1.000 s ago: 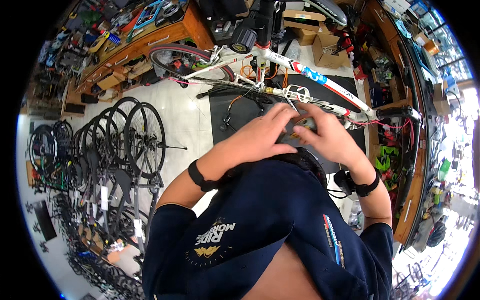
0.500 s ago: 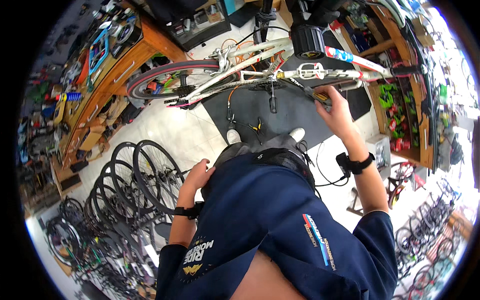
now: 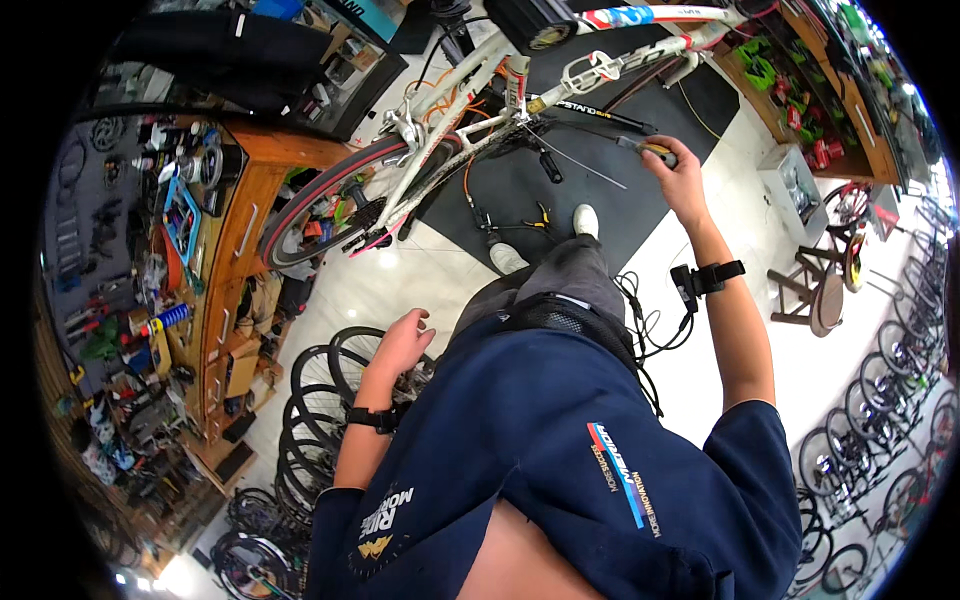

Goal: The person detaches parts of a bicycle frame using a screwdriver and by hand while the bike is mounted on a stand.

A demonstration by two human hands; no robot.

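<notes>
A white bicycle (image 3: 480,85) with a red-rimmed rear wheel (image 3: 330,205) hangs on a repair stand above a black floor mat (image 3: 520,190). My right hand (image 3: 672,165) is stretched out toward it and holds a small hand tool (image 3: 645,148) near a thin cable (image 3: 570,160) running from the frame. My left hand (image 3: 400,342) hangs loose at my side with fingers apart, holding nothing, just above a row of spare wheels (image 3: 320,400). Pliers (image 3: 540,215) lie on the mat by my shoes.
A wooden workbench (image 3: 235,240) cluttered with tools stands at the left. A wooden shelf (image 3: 800,110) with green and red items is at the right, with a stool (image 3: 825,290) and more wheels (image 3: 900,400) beside it. A cable hangs from my right wrist strap.
My head has turned, so the bicycle sits further up. My right hand stays at the frame with the tool. My left hand has dropped from the bike to my side.
</notes>
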